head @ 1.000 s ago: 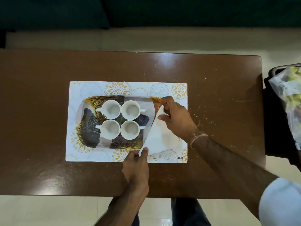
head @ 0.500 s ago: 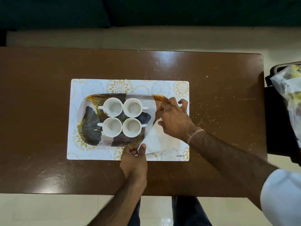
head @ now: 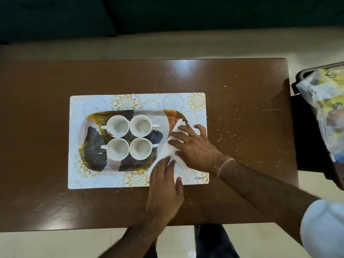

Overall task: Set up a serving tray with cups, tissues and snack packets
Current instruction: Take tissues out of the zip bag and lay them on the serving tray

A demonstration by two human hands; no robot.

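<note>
A leaf-patterned serving tray [head: 93,146] lies on a white floral placemat [head: 93,101]. Several white cups [head: 119,125] stand on it in a square block, handles pointing outward. A white tissue [head: 172,144], folded to a narrow triangle, lies on the tray's right end. My right hand [head: 193,148] rests flat on the tissue with fingers spread. My left hand [head: 163,183] presses flat on the tissue's lower corner at the tray's front edge. Much of the tissue is hidden under both hands.
The brown table [head: 242,108] carries crumbs on its right half. Off its right edge stands a dark container [head: 307,138] holding a clear plastic bag of snack packets [head: 327,108]. A dark sofa [head: 167,13] runs along the far side.
The tissue was held up by its corners in pinched fingers; now it lies flat on the tray's right end, narrower, with both hands flattened on top of it.
</note>
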